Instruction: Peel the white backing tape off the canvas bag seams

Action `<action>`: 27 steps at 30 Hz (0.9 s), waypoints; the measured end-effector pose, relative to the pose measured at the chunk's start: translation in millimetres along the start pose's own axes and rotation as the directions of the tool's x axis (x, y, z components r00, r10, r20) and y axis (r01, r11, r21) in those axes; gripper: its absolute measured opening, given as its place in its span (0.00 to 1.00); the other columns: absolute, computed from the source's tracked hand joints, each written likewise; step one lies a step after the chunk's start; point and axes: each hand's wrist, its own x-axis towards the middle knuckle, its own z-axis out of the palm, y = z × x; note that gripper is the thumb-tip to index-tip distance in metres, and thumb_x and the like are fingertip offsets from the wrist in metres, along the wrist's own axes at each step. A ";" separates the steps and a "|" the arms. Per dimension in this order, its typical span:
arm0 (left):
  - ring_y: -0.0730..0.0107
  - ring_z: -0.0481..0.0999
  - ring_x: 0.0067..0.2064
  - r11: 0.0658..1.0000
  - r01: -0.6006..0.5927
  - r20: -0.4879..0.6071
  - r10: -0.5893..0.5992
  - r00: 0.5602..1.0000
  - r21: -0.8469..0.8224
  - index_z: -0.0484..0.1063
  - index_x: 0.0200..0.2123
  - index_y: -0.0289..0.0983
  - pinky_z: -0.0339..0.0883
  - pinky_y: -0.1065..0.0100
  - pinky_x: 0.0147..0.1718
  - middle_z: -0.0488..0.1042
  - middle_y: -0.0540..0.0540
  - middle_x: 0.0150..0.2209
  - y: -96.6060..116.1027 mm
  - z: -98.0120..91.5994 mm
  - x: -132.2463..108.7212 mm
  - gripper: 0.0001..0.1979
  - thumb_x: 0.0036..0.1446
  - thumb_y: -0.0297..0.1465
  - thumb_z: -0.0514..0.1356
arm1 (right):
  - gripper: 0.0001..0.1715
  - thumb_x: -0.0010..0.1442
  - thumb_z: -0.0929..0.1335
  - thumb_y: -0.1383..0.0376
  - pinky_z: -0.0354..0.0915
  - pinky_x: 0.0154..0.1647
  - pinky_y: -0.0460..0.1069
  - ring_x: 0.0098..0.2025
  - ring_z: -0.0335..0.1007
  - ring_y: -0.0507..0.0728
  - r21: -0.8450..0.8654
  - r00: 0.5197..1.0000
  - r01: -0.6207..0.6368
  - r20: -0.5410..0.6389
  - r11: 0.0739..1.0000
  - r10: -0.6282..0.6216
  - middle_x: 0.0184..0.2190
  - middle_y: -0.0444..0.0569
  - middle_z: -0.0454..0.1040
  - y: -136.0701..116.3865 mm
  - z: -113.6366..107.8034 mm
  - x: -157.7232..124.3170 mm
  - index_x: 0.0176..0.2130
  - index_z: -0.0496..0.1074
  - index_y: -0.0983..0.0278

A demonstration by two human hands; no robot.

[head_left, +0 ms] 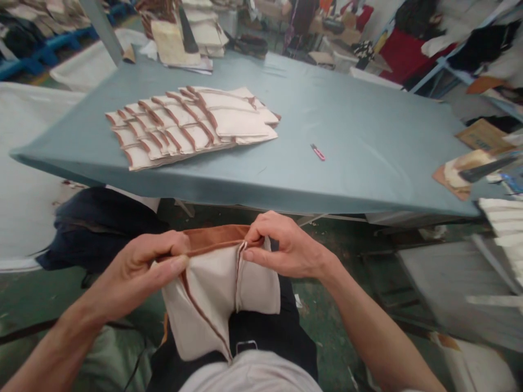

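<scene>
A cream sewn fabric piece with a brown band along its top edge hangs over my lap, held up between both hands. My left hand pinches the band and cream cloth at the left, thumb in front. My right hand grips the same edge further right, thumb and forefinger closed at a seam. Two raised seams run down the cloth, and its lower left part folds toward my waist. On the table ahead lies a layered stack of similar cream pieces with brown edges.
A blue-grey covered table spans the view in front of me. Pink thread snips lie on it. More fabric stacks stand at its far left corner. Dark blue cloth sits below the table at left.
</scene>
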 end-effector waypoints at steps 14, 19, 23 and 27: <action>0.74 0.69 0.29 0.971 -0.230 0.222 0.238 0.946 -0.061 0.77 0.34 0.36 0.63 0.75 0.30 0.73 0.53 0.28 53.6 3.3 49.1 0.08 0.64 0.32 0.61 | 0.10 0.71 0.74 0.62 0.64 0.43 0.47 0.36 0.72 0.51 0.045 0.987 0.158 -0.001 0.986 -0.159 0.34 0.42 0.79 -34.2 -9.8 12.5 0.37 0.72 0.62; 0.76 0.65 0.27 0.988 -0.130 0.268 0.149 0.952 -0.088 0.78 0.31 0.35 0.57 0.76 0.25 0.70 0.55 0.25 45.5 6.6 51.9 0.12 0.66 0.36 0.64 | 0.10 0.71 0.73 0.62 0.64 0.41 0.47 0.35 0.71 0.51 0.071 0.996 0.086 0.020 0.994 -0.088 0.34 0.43 0.79 -30.1 -7.6 8.5 0.37 0.73 0.63; 0.77 0.67 0.27 0.983 -0.118 0.282 0.154 0.947 -0.140 0.80 0.33 0.35 0.59 0.77 0.26 0.73 0.54 0.26 40.0 7.6 53.3 0.11 0.66 0.34 0.64 | 0.10 0.68 0.75 0.61 0.63 0.41 0.46 0.36 0.70 0.50 0.241 0.998 0.006 0.052 0.970 -0.019 0.34 0.42 0.78 -23.2 -2.8 11.1 0.37 0.74 0.64; 0.76 0.68 0.26 0.966 -0.136 0.281 0.196 0.939 -0.221 0.80 0.32 0.35 0.60 0.77 0.26 0.73 0.53 0.25 37.3 7.7 52.8 0.10 0.66 0.33 0.64 | 0.14 0.64 0.77 0.58 0.62 0.36 0.45 0.33 0.67 0.50 0.464 0.984 -0.158 0.149 0.871 0.099 0.32 0.41 0.76 -15.3 4.0 14.2 0.37 0.74 0.64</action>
